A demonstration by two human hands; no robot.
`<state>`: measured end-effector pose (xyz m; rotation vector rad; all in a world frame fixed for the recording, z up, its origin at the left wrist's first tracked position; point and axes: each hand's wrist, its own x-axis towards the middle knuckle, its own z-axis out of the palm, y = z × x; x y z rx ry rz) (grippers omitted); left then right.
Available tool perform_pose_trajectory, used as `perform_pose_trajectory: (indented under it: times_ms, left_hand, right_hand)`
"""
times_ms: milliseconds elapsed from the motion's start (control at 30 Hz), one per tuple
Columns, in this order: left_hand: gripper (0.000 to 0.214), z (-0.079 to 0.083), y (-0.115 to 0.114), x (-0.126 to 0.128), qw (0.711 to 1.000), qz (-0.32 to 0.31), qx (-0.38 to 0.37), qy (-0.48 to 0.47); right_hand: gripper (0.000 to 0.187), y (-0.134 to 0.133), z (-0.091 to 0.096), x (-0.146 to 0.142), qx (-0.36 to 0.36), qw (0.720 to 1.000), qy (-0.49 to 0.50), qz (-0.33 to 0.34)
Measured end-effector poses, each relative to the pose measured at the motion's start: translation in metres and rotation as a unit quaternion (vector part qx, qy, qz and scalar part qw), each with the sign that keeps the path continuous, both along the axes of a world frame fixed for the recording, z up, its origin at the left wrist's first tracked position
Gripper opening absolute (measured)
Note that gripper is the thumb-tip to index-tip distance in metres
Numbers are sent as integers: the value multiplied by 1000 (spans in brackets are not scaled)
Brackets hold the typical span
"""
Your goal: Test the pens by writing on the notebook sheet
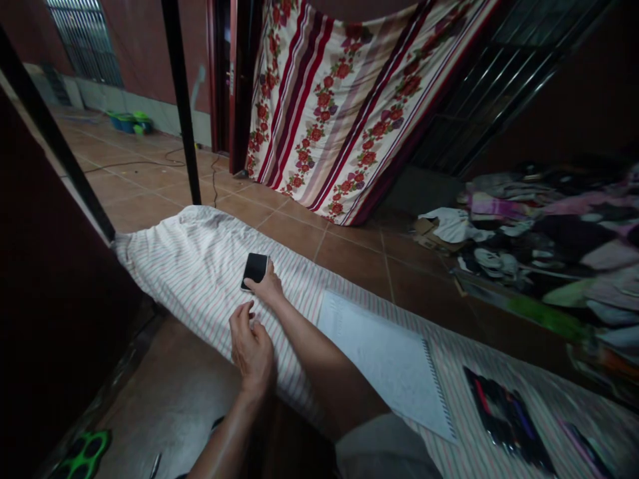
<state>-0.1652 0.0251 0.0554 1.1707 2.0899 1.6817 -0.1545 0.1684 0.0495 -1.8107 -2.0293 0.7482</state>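
A black phone [254, 269] lies on a striped cloth-covered board [194, 266]. My right hand [267, 287] reaches out and rests its fingers on the phone's near edge, gripping it. My left hand [251, 346] sits just behind on the striped cloth, fingers curled with thumb and fingertips pinched together; whether anything is between them I cannot make out.
A white spiral notebook [389, 362] lies on the cloth to the right, then a dark pencil case [506, 416]. A floral sheet [344, 100] hangs ahead. Piled clothes [549, 233] lie at right. A black pole [182, 100] stands on the tiled floor [349, 256].
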Motion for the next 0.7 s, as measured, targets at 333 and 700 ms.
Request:
perform_pose_trajectory:
  times_ms: [333, 700]
  left_hand:
    - [38, -5, 1, -21, 998, 16, 42, -37]
    - [37, -1, -2, -14, 998, -8, 28, -52]
  right_hand:
    - [96, 4, -7, -45, -1, 992, -85, -93]
    - [89, 2, -11, -44, 15, 990, -114, -85]
